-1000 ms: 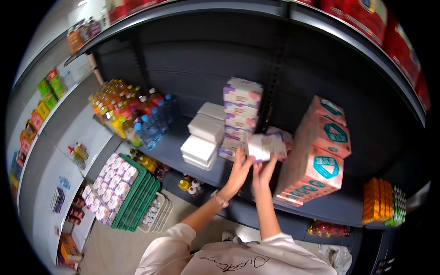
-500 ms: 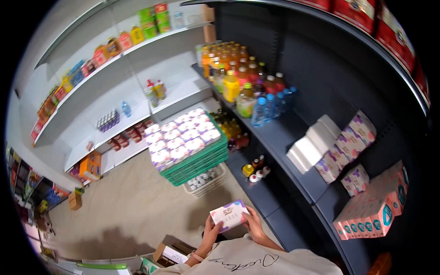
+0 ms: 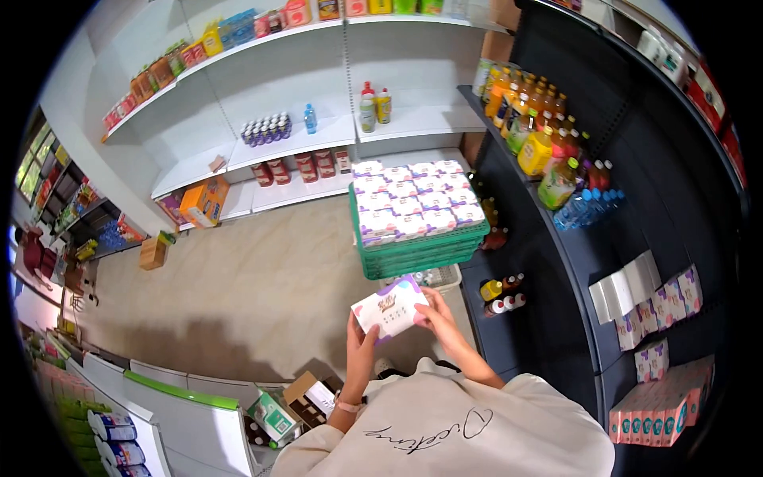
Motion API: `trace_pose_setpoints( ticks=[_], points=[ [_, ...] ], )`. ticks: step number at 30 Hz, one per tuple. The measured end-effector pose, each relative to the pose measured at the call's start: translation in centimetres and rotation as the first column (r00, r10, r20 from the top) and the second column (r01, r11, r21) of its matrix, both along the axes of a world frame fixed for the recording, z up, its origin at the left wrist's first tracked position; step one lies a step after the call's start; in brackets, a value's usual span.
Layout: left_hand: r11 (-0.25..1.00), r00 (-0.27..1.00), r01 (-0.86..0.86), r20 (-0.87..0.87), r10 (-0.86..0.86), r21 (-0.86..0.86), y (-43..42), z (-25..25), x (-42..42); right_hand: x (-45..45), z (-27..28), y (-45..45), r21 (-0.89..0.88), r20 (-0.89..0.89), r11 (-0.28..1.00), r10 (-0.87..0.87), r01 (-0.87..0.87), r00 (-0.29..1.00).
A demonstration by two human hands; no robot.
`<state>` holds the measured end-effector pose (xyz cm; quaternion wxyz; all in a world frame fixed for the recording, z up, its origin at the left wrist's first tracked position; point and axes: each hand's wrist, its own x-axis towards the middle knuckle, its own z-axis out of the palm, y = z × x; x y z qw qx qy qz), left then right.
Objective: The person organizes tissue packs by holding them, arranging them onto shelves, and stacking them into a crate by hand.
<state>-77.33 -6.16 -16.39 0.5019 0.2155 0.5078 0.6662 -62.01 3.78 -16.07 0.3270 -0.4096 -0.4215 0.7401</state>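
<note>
My left hand and right hand grasp opposite ends of the tissue pack, above the floor, near the green crate of similar packs.

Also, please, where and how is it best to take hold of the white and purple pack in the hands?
I would grip the pack at its two short ends, coming from left and right, thumbs on top. It is flat and rectangular with its wide printed face up, so the ends should suit opposed fingers. The left hand and right hand hold it that way.
</note>
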Motion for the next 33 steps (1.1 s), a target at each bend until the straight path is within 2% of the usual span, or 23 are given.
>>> trace_pose_setpoints(
  ticks=[4,5,8,10,13,15,18,19,22,24,27,28,29,31,32,33],
  points=[
    [0.996,0.996,-0.079,-0.055,0.077,-0.048,-3.1,-3.0,-4.1,-3.2,-3.4,-2.1,-0.077,0.041,0.979,0.191,-0.188,0.981],
    [0.991,0.998,-0.059,0.031,0.063,-0.117,-3.8,-3.7,-4.8,-3.6,-3.7,-2.4,-0.076,0.026,0.971,0.228,-0.226,0.973],
    [0.982,0.987,-0.132,0.068,0.142,-0.132,-4.3,-5.6,-5.8,-5.1,-3.6,-1.4,-0.126,0.066,0.941,0.325,-0.316,0.943],
    [0.969,0.971,-0.201,0.1,0.217,-0.144,-3.4,-4.4,-5.8,-6.4,-3.7,0.3,-0.113,0.052,0.942,0.324,-0.317,0.945],
    [0.955,0.966,-0.215,0.1,0.239,-0.204,-1.2,-3.4,-6.4,-8.2,-3.4,2.9,-0.141,-0.005,0.953,0.268,-0.267,0.963],
    [0.967,0.987,-0.142,0.046,0.155,-0.213,0.8,-3.0,-7.9,-9.7,-3.3,5.0,-0.158,-0.059,0.965,0.201,-0.208,0.978],
    [0.978,0.997,-0.074,-0.018,0.072,-0.195,5.0,-3.2,-10.6,-12.3,-5.3,7.8,-0.242,-0.155,0.97,-0.056,0.017,0.986],
    [0.978,0.998,-0.049,-0.048,0.04,-0.201,6.7,-3.7,-11.7,-13.1,-5.6,8.7,-0.32,-0.177,0.945,-0.138,0.076,0.975],
    [0.97,0.998,0.005,-0.067,-0.022,-0.241,12.9,-3.4,-14.2,-16.5,-4.7,10.8,-0.395,-0.243,0.913,-0.209,0.1,0.947],
    [0.962,0.993,0.069,-0.072,-0.091,-0.264,17.2,-3.9,-15.6,-18.2,-5.6,13.4,-0.395,-0.24,0.916,-0.173,0.067,0.955],
    [0.954,0.95,0.17,-0.216,-0.225,-0.246,23.7,-4.4,-18.1,-19.5,-4.9,19.1,-0.412,-0.193,0.905,-0.201,0.107,0.96],
    [0.951,0.931,0.209,-0.252,-0.265,-0.226,26.0,-4.9,-18.9,-19.5,-5.1,21.1,-0.395,-0.188,0.909,-0.218,0.129,0.958],
    [0.942,0.877,0.251,-0.359,-0.319,-0.224,28.1,-4.8,-19.8,-19.5,-5.4,22.9,-0.379,-0.182,0.913,-0.233,0.151,0.955],
    [0.892,0.817,0.364,-0.367,-0.444,-0.268,32.3,-4.2,-21.3,-19.1,-6.2,26.2,-0.31,-0.158,0.932,-0.246,0.189,0.956],
    [0.861,0.782,0.416,-0.367,-0.503,-0.293,34.4,-3.8,-21.7,-18.8,-6.4,27.6,-0.335,-0.162,0.923,-0.254,0.189,0.953],
    [0.845,0.754,0.48,-0.383,-0.534,-0.234,36.3,-2.4,-21.6,-18.5,-6.4,28.9,-0.361,-0.164,0.913,-0.263,0.191,0.951]
  ],
)
